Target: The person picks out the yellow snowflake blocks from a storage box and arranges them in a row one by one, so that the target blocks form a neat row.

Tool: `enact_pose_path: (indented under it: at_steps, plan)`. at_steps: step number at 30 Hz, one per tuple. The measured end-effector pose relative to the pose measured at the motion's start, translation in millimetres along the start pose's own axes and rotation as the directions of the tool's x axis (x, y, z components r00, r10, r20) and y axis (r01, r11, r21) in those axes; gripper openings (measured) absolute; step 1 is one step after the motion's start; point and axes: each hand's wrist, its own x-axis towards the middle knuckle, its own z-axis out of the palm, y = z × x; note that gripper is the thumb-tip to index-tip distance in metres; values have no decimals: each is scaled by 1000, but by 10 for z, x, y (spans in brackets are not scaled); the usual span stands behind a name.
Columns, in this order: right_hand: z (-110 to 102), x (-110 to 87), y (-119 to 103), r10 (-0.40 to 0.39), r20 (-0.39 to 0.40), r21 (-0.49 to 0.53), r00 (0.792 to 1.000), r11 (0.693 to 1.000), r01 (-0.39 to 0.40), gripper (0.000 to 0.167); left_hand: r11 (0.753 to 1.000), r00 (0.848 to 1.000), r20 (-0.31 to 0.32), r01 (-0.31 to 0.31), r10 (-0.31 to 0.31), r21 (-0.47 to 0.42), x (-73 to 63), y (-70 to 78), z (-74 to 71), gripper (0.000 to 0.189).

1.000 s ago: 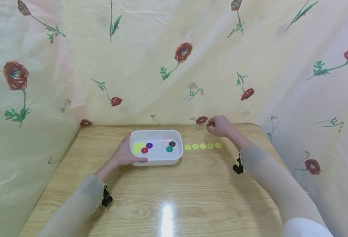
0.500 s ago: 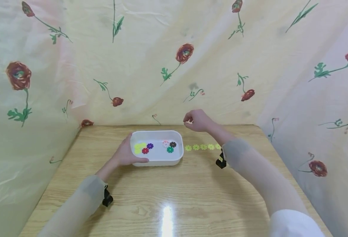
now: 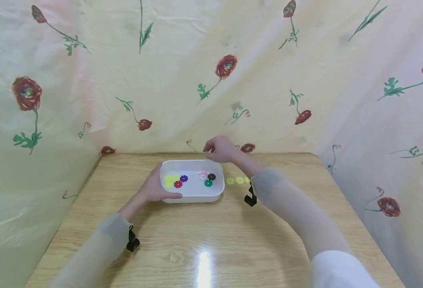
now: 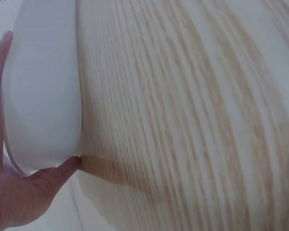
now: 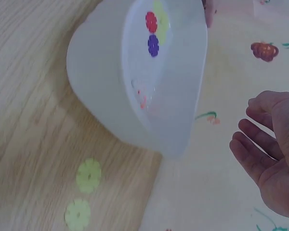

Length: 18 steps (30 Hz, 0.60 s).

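Note:
A white plastic tub (image 3: 193, 198) stands on the wooden table, with flower-shaped plastic discs inside. Toward its left end lie several yellow discs (image 3: 169, 181), a purple disc (image 3: 184, 178) and a red disc (image 3: 178, 184). At the right are a pale pink disc (image 3: 202, 176), a brown disc (image 3: 211, 177) and a green disc (image 3: 208, 183). My left hand (image 3: 154, 186) grips the tub's left end, thumb along the front wall. Over the back right corner hovers my right hand (image 3: 220, 149); the right wrist view shows its fingers (image 5: 260, 137) loosely bent, holding nothing.
Right of the tub, a row of yellow discs (image 3: 239, 180) lies on the table (image 3: 182, 236), its far end hidden by my right forearm. A flower-printed cloth (image 3: 182, 80) hangs behind the table and along both sides.
My right hand has moved left, from above the far end of the yellow row to the tub's back right corner. The left hand keeps its grip on the tub.

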Motion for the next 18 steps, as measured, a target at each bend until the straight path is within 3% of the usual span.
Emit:
enact_pose_path:
  at_steps: [10, 18]
  plan:
    - [304, 196, -318, 4, 67, 39, 998, 999, -7, 23, 1000, 1000, -1, -7, 7, 6, -5, -15, -16, 115]
    - [473, 287, -452, 10, 118, 51, 993, 999, -16, 25, 1000, 1000, 4, -1, 1, -3, -2, -7, -9, 116]
